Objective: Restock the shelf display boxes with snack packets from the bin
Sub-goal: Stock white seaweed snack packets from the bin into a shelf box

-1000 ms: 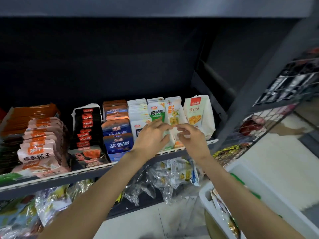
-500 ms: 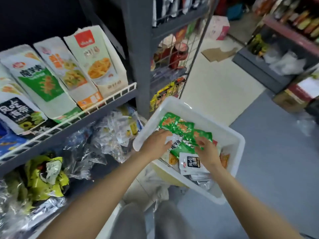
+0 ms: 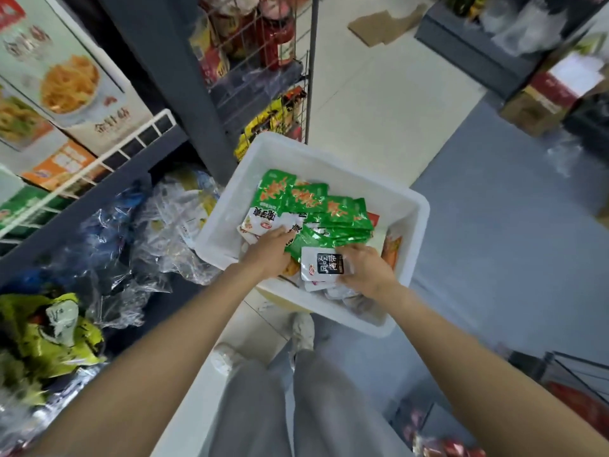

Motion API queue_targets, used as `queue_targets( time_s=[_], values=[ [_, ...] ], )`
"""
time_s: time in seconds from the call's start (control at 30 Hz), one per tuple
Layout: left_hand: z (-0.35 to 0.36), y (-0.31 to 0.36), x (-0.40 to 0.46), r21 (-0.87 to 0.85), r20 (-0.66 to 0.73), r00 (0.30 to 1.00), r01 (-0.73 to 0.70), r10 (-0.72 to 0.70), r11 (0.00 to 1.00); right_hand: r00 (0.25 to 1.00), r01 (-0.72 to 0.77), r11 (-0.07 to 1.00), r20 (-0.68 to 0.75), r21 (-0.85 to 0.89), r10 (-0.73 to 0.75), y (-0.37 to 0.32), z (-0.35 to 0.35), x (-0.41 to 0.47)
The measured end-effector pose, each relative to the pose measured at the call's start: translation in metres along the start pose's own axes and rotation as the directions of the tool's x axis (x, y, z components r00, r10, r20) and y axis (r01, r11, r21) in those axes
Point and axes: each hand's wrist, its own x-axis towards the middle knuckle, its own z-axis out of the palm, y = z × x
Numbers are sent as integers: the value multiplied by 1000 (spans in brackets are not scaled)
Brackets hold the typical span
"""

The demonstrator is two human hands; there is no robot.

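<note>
A white plastic bin [image 3: 333,163] sits on the floor beside the shelf, holding several green snack packets [image 3: 333,209] and white ones. My left hand [image 3: 268,250] reaches into the bin and its fingers rest on a white packet [image 3: 260,222] by the green pile. My right hand [image 3: 369,270] grips a white packet with a black label [image 3: 319,267] at the bin's near side. The shelf display boxes [image 3: 82,97] stand at upper left behind a white wire rail.
A grey shelf upright [image 3: 178,84] stands just left of the bin. Clear-wrapped goods [image 3: 158,239] and yellow-green bags [image 3: 49,328] fill the lower shelf. A wire rack with red bottles [image 3: 273,34] is behind the bin. Cardboard boxes [image 3: 540,100] sit at right. My legs are below.
I turned from the shelf boxes down to the bin. Both hands moved into it; my right hand has closed round the black-label packet and my left hand slid onto the white packets.
</note>
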Motion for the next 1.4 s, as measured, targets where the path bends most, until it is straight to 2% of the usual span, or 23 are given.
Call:
queue_targets(
  time_s=[0.1,0.2,0.4,0.47,0.57,0.63,0.7,0.8,0.87,1.1,1.23,1.33,1.4],
  values=[
    [3,-2,-1,-46,-17,1000,-12,11,999,997,48,996,63,-72,-43,3,-2,-3],
    [4,-3,-1,-57,-17,1000,-26,26,998,995,85,990,66,-115,-78,7,1,-2],
    [5,-4,0,-92,-42,999,-29,25,995,989,113,992,89,60,-119,11,-14,2],
    [5,-3,-1,-98,-67,997,-38,31,995,992,120,985,13,123,-122,13,-15,1],
    [7,3,-5,-106,-147,984,-117,101,987,974,127,967,-209,219,-81,15,-18,-1],
    [10,6,-6,-24,-124,969,-219,214,975,957,100,936,-290,336,1,18,-24,-2],
    [14,4,-3,125,-47,952,-296,303,947,948,83,878,-309,471,77,20,-27,-2],
    [13,6,2,273,-40,943,-309,331,911,944,48,744,-275,667,185,19,-32,-5],
    [11,10,4,321,-64,936,-310,347,895,939,15,684,-246,729,241,18,-34,-6],
    [7,14,5,569,-39,893,-349,448,745,911,-23,565,-216,824,351,12,-42,-10],
    [7,14,4,561,-6,908,-344,420,753,902,-34,517,-196,855,384,7,-48,-12],
    [7,17,5,654,40,877,-385,479,651,898,-23,520,-211,854,387,5,-50,-10],
    [9,21,6,681,25,859,-389,511,621,895,-11,535,-230,845,382,4,-51,-9]
  ],
)
